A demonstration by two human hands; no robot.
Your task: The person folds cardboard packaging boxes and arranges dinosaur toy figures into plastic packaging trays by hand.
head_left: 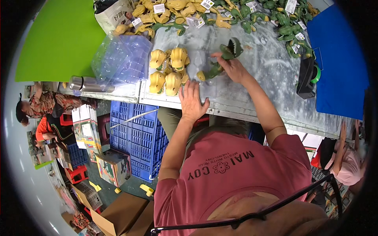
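Note:
My right hand [233, 70] grips a green toy dinosaur [231, 48], its open jaws with pale teeth pointing up past my fingers and its body slanting down to the left. Below it lies a clear plastic tray [208, 89]. My left hand [191, 100] rests with fingers stretched out at the table's near edge, beside the tray. Its fingertips are close to a yellow toy dinosaur head [173, 83], one of several set in two rows; whether they touch cannot be made out. Part of the green toy is hidden behind my right hand.
Yellow toy dinosaurs [179, 10] and green ones [285, 29] with white tags pile up along the far side. Clear plastic trays [122, 59] stack at left, near a steel flask [84, 83]. A black tape dispenser [306, 78] stands right. Blue crates [136, 137] sit below.

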